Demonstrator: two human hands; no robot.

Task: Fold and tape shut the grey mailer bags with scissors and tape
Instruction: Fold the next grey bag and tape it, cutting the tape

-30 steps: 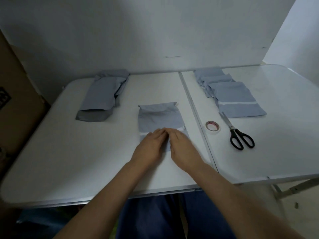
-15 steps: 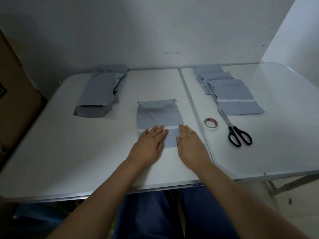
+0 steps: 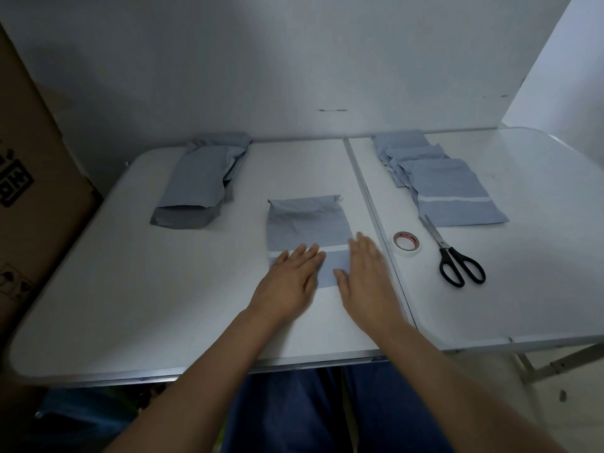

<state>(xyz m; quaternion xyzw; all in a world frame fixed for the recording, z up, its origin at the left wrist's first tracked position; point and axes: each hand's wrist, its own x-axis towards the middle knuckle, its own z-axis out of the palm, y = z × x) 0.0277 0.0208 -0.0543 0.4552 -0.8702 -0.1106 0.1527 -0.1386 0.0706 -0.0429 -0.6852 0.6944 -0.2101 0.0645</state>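
— What's laid out there?

— A white folding table (image 3: 183, 289) fills the frame, with a brown cardboard box (image 3: 29, 204) at the left edge. Upper left of the tabletop lies a heap of unfolded grey plastic mailer bags (image 3: 199, 181); upper right, a row of overlapping folded grey bags (image 3: 438, 181). At centre is the grey mailer bag being folded (image 3: 307, 223), its flap turned over with a pale strip across it.

— And the hands?

— Both lie flat on the near part of that bag, fingers straight and released, gripping nothing: left hand (image 3: 291, 279) on the left portion, right hand (image 3: 367, 273) at the right edge.

— How should the crease be done?

— I'd say press outward from the middle with flat palms so the fold lies sharp, and keep one hand down when reaching for tape. The black-handled scissors (image 3: 454, 256) and small roll of tape (image 3: 406, 242) sit just right of the bag, near the right hand.
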